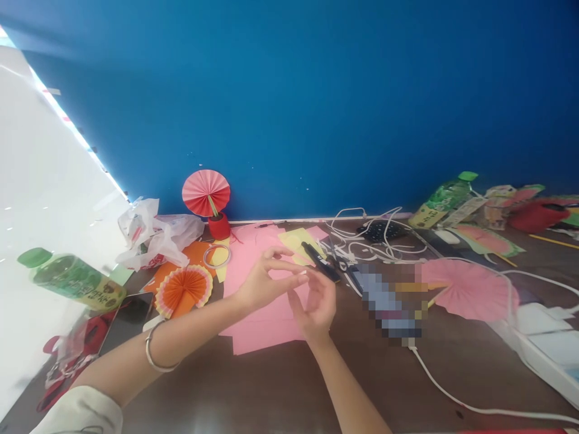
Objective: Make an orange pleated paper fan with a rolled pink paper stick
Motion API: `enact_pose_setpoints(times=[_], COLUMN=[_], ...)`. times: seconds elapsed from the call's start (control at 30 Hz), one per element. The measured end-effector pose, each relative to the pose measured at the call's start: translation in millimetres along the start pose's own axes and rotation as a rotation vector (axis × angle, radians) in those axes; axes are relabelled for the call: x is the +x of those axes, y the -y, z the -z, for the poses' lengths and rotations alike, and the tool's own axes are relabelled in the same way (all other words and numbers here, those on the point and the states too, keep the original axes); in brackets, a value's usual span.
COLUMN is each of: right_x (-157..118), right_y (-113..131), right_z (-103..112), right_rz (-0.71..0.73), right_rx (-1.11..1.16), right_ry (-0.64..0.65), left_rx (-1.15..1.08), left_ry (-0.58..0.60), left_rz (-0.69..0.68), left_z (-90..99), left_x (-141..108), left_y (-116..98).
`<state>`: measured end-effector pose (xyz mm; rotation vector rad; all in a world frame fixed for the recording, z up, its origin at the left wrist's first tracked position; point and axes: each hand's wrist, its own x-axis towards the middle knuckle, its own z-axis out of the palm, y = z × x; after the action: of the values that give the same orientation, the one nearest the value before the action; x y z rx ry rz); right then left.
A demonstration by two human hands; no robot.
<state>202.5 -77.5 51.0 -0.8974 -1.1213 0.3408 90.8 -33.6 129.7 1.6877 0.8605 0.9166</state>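
Observation:
My left hand (269, 278) reaches in from the left with thumb and forefinger brought together at the tips. Anything between those tips is too small to make out. My right hand (320, 301) meets it there, fingers curved and thumb standing apart from them, with nothing visible inside. Both hands hover over stacked pink paper sheets (257, 337). A black stapler-like tool (320, 262) lies just beyond the right hand, beside yellow paper (296, 242). Left of my hands are a tape roll (217, 256) and an orange pleated paper fan (184, 289).
A pink paper fan (207, 193) stands in a red pot (219, 226) by the blue wall. Green-capped bottles (75, 280) lean at both sides. To the right lie a phone (384, 301), tangled white cables (362, 241), a pink pleated fan (473, 289) and a power strip (538, 361).

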Motion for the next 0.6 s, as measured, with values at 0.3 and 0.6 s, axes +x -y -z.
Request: enact_pose_setpoints(times=[0.3,0.6], right_x=[-8,9], right_y=[-4,-2], right_z=[-8,-4], right_rz=[-0.091,-0.513], right_rx=[-0.133,0.16], right_ry=[-0.079,0.013], left_rx=[-0.495,0.142], left_ry=[-0.121,-0.179], left_rz=[0.323,0.238], left_z=[-19.5,13.9], left_x=[-5,1], left_y=[3,42])
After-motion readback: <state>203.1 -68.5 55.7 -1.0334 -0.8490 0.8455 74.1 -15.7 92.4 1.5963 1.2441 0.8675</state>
